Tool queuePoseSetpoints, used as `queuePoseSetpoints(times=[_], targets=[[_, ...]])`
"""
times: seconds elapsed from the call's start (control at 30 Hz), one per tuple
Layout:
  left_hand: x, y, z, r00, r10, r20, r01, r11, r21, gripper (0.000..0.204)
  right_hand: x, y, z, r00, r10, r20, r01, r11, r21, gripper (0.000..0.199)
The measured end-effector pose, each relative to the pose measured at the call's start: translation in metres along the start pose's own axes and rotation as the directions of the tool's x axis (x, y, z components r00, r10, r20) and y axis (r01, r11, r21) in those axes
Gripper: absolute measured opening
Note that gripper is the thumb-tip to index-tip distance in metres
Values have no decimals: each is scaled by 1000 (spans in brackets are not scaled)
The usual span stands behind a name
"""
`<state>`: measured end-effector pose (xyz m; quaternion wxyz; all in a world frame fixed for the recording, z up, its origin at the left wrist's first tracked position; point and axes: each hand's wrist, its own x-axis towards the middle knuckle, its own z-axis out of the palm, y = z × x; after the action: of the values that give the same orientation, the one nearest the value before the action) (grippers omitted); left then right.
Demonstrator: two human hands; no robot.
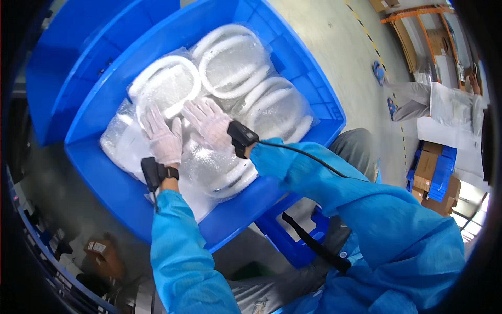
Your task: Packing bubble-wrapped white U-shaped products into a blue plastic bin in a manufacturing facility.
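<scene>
Your gloved left hand (163, 137) and right hand (210, 121) lie open, fingers extended, palms down over clear-wrapped white rings (166, 86); neither appears to grip anything. The rings sit in several packs inside the blue bin (115, 183), below its rim. Progress, by judgement: these packs are already in; whether any are left to add, you cannot tell from this view.

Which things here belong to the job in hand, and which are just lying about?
In the job: gloved left hand, gloved right hand, wrapped white bundles under both, large blue bin holding them.

Apparently just around: brown carton, lower left; cardboard boxes, right; orange-framed shelving.
</scene>
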<state>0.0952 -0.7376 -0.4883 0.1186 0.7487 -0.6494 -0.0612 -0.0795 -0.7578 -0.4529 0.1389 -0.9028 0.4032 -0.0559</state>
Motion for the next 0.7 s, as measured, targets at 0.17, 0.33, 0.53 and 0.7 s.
queuePoseSetpoints(times=[0.17,0.33,0.53,0.7], targets=[[-38,-3,2,999,-35,-19,36,998,46,80,-54,-30,-9,992,8,128,-13,999,42,68],[-32,-1,15,1000,-11,5,11,999,-36,74,-103,-36,-9,976,173,135,-188,976,108,66],[-35,-14,10,1000,-21,2,21,999,-31,64,-105,-36,5,963,261,60,-268,943,196,65],[-29,-9,0,1000,27,-7,-28,993,-117,69,-113,-32,-3,967,215,133,-221,975,31,68]])
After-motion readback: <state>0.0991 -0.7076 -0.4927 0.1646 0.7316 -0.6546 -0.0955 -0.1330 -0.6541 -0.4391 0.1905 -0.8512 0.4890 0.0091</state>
